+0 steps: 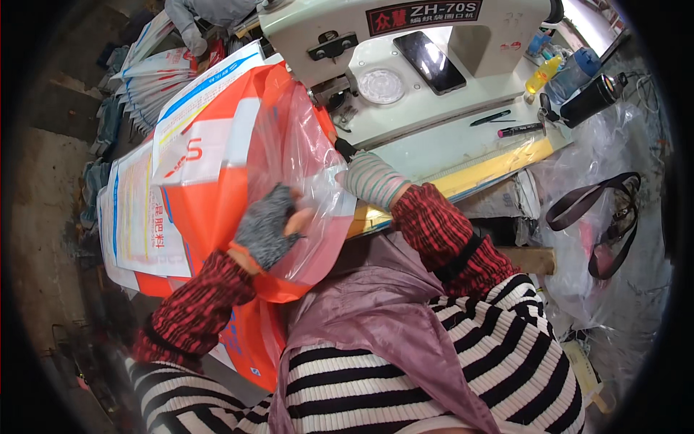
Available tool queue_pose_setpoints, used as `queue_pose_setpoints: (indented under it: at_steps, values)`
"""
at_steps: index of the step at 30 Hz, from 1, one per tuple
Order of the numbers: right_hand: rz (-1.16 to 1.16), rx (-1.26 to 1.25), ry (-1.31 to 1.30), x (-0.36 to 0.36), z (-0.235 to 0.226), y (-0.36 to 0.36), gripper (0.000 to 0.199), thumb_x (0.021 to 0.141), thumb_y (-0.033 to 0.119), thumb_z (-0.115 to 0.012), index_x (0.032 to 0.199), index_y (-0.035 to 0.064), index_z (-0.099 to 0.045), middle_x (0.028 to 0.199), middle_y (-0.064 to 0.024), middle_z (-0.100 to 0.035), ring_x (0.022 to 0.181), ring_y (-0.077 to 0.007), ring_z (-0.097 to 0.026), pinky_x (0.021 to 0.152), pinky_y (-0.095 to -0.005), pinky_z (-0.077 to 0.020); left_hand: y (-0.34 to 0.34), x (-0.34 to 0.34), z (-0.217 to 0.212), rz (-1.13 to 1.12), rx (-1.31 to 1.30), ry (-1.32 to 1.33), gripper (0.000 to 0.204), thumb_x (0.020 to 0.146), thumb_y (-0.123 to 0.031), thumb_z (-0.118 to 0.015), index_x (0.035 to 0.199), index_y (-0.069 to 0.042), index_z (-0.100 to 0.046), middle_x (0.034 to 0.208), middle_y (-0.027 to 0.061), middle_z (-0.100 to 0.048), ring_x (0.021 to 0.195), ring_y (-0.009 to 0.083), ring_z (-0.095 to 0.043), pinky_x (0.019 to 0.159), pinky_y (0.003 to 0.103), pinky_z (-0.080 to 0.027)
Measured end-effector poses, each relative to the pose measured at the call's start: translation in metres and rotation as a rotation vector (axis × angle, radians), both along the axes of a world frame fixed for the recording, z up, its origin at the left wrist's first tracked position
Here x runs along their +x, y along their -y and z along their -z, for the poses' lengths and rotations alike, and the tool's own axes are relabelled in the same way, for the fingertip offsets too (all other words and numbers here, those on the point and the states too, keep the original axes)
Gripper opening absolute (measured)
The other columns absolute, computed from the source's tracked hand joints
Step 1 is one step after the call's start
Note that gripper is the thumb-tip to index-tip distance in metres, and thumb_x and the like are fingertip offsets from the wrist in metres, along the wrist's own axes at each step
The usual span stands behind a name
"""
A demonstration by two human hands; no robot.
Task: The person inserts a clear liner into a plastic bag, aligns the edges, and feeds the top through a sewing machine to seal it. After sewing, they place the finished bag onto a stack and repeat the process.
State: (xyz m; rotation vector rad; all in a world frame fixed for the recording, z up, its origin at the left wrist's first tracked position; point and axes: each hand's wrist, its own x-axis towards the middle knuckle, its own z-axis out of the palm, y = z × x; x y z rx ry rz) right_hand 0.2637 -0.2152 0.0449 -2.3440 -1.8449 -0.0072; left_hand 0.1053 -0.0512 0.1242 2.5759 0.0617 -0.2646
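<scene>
A large orange-and-white woven bag (210, 195) with a clear plastic liner (289, 145) lies spread at the left of a white industrial sewing machine (307, 40). My left hand (266, 228), in a grey fingerless glove, rests within the bag's mouth against the liner. Its bare fingers are bent and a little apart. At the bag's right edge, close under the machine's sewing head, my right hand (372, 179) pinches the liner and bag edge. It wears a striped glove with a black cover on one fingertip. Part of its grip is hidden.
More printed bags (134, 210) lie beneath and left of this one. A phone (430, 61) lies on the machine bed, with pens (519, 130), a yellow bottle (543, 74) and a black flask (593, 101) farther right. Another person's gloved hand (194, 40) is at the top left.
</scene>
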Motion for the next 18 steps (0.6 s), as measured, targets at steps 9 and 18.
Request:
queue_pose_setpoints:
  at_steps: [9,18]
  values:
    - [0.054,0.005,0.003,-0.029,-0.005,-0.004,0.012,0.068,0.006,-0.058,0.072,0.0009,-0.068,0.070,-0.0181,-0.064,0.069,-0.0313,-0.063,0.064,-0.0370,-0.0502,0.046,-0.035,-0.010,0.702,0.456,-0.525,0.041,0.075,-0.042,-0.065,0.086,-0.003,-0.061,0.087,0.0163,-0.063,0.088,0.0292,-0.061,0.078,0.041,-0.047]
    - [0.169,-0.028,-0.234,-0.058,-0.025,0.007,0.021,0.075,0.016,-0.053,0.085,0.0015,-0.063,0.071,-0.0226,-0.060,0.067,-0.0334,-0.061,0.061,-0.0420,-0.0467,0.128,-0.080,0.005,0.407,1.081,0.414,0.022,0.072,-0.024,-0.059,0.070,-0.002,-0.065,0.070,0.0151,-0.063,0.073,0.0255,-0.062,0.066,0.044,-0.047]
